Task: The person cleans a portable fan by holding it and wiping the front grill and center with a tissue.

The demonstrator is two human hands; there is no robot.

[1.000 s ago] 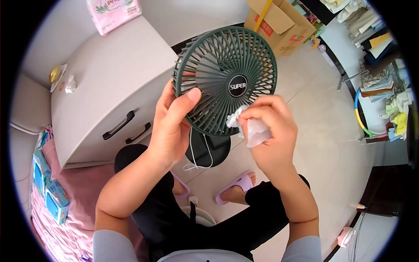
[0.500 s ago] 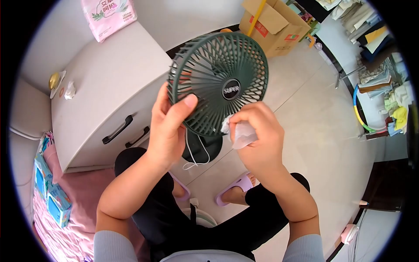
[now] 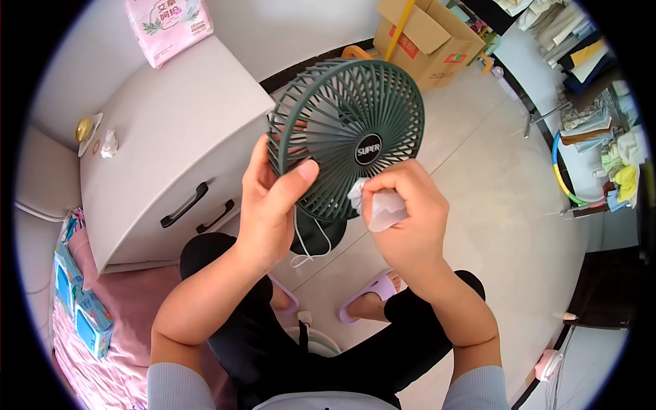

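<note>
Fan place: the round dark-green plastic fan (image 3: 347, 133) is hanging in front of the person, above the knees, with its ribbed grille facing the camera and leaning a little; the black round badge (image 3: 368, 149) is showing the word SUPER.
Left hand: the left hand (image 3: 268, 201) is gripping the fan at its left lower rim, the thumb (image 3: 301, 178) pressing on the front ribs and the other fingers going behind, where the cage is partly hiding them.
Right hand: the right hand (image 3: 411, 213) is pinching a crumpled thin white tissue (image 3: 384, 209) between narrow, bent fingers.
Tissue and grille: the tissue tip is sitting just at the lower right edge of the grille, below the badge; I cannot tell if it is really touching. From the right fingers, the fan is lying up and to the left.
Long axis: the fan head is round, so the length is running from the head down to the dark round base (image 3: 316, 239), toward the person.
Nearer hand: the right hand is being nearer to the badge; the left thumb is covering some ribs on its own side.
Below: a thin white cord (image 3: 311, 257) is looping by the base, above the lilac slippers (image 3: 367, 294).
Around: a pale curved cabinet (image 3: 178, 130) is standing at left, bearing a pink packet (image 3: 171, 31); a brown cardboard box (image 3: 437, 55) is standing behind the fan.
</note>
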